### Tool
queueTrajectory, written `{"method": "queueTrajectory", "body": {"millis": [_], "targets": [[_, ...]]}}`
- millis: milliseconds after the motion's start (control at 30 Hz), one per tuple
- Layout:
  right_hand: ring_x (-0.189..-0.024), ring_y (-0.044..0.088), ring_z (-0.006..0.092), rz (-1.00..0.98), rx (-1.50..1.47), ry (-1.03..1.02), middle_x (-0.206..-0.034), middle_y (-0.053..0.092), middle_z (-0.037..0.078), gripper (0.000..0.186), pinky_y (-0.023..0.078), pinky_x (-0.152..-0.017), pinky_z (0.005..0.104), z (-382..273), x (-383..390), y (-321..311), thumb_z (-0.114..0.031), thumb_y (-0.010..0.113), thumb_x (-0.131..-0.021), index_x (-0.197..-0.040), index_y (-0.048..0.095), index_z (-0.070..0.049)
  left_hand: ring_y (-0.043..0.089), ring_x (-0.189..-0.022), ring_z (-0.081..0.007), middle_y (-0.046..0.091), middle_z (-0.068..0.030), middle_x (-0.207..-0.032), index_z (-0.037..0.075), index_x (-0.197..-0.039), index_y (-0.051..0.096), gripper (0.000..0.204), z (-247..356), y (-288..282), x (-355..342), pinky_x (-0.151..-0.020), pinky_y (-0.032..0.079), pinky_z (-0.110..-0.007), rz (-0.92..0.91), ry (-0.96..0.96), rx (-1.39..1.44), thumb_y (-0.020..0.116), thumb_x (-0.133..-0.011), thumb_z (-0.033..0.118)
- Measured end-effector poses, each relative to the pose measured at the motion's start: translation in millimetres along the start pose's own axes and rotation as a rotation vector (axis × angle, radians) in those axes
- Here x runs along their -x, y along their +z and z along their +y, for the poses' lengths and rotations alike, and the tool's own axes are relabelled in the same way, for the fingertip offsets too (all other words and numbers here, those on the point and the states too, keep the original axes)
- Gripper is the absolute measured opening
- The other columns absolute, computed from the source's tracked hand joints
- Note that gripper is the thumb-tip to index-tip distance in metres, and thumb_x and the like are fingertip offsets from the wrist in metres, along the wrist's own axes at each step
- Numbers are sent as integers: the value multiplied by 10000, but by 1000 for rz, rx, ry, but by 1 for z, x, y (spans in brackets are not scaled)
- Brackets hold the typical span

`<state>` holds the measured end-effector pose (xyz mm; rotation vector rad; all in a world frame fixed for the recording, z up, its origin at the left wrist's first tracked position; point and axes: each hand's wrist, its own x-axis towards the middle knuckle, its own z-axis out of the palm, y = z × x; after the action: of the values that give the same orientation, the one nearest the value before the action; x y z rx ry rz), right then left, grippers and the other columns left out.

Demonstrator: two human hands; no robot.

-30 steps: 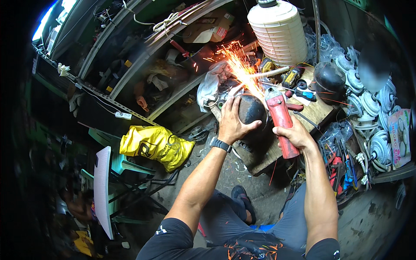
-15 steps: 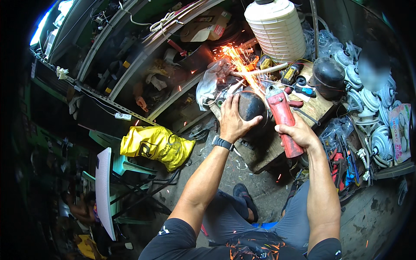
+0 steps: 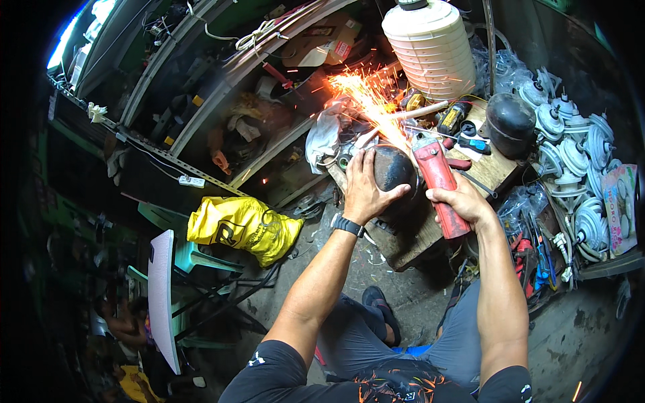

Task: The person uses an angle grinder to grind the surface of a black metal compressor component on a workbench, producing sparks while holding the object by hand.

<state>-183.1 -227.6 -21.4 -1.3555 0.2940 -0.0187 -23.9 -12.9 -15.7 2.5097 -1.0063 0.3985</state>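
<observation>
My right hand (image 3: 459,201) is wrapped round the body of a red angle grinder (image 3: 439,180). Its head end meets the far right side of a black domed metal shell (image 3: 391,168), and orange sparks (image 3: 368,101) fly away from there toward the far left. My left hand (image 3: 368,187), with a dark watch on its wrist, grips the shell's left and near side, fingers spread over the top and thumb to the right. The shell sits on a worn wooden bench (image 3: 420,240). The grinder's disc and the exact cut are hidden by its head and the glare.
Right of the grinder lie a yellow-black power tool (image 3: 454,115) and a second black domed shell (image 3: 509,121). A white ribbed container (image 3: 430,50) stands behind. Several pale discs (image 3: 574,158) are piled at right. A yellow sack (image 3: 247,228) rests on the floor at left.
The spark stream has grown denser and brighter. Both hands keep their grips, with the grinder and shell nearly in place; the whole view has shifted slightly.
</observation>
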Motion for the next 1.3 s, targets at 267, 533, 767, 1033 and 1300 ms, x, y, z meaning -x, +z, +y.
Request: {"method": "queueTrajectory", "body": {"millis": [267, 533, 767, 1033, 1300], "targets": [[-626, 670, 168, -57, 2, 31, -912, 670, 39, 480, 614, -563, 361, -4, -23, -7, -244, 842, -893, -1256, 588, -59, 317, -1558, -514, 339, -320, -1669, 31, -1635, 369, 1255, -7, -2, -3, -1270, 318, -596, -72, 34, 70, 890, -710, 701], [-602, 660, 169, 1, -37, 22, -908, 659, 37, 528, 608, -540, 356, 1, -5, 0, -218, 838, -898, -1319, 558, -69, 310, -1550, -541, 314, -363, -1671, 19, -1655, 334, 1309, -15, -4, -5, -1274, 318, -592, -122, 42, 81, 906, -689, 692], [-655, 656, 170, 53, 44, -28, -919, 639, 42, 574, 619, -571, 363, 11, 5, -2, -209, 847, -884, -1357, 543, -95, 401, -1509, -492, 407, -303, -1635, 19, -1619, 412, 1252, -9, -2, -4, -1250, 365, -580, -65, 40, 73, 915, -676, 672], [-903, 669, 155, 121, 77, 41, -1039, 696, 53, 570, 567, -846, 358, 3, 24, 6, -241, 873, -855, -1332, 625, -51, 439, -1478, -483, 434, -273, -1621, 50, -1602, 445, 1209, -11, 0, -1, -1229, 395, -572, -17, 24, 39, 917, -676, 666], [-870, 669, 150, 95, 56, 0, -1024, 698, 51, 572, 568, -815, 348, 8, 19, 0, -242, 875, -859, -1329, 620, -41, 431, -1468, -464, 455, -261, -1597, 43, -1589, 464, 1188, 4, 3, 1, -1219, 392, -568, 18, -36, 29, 911, -689, 677]]}}
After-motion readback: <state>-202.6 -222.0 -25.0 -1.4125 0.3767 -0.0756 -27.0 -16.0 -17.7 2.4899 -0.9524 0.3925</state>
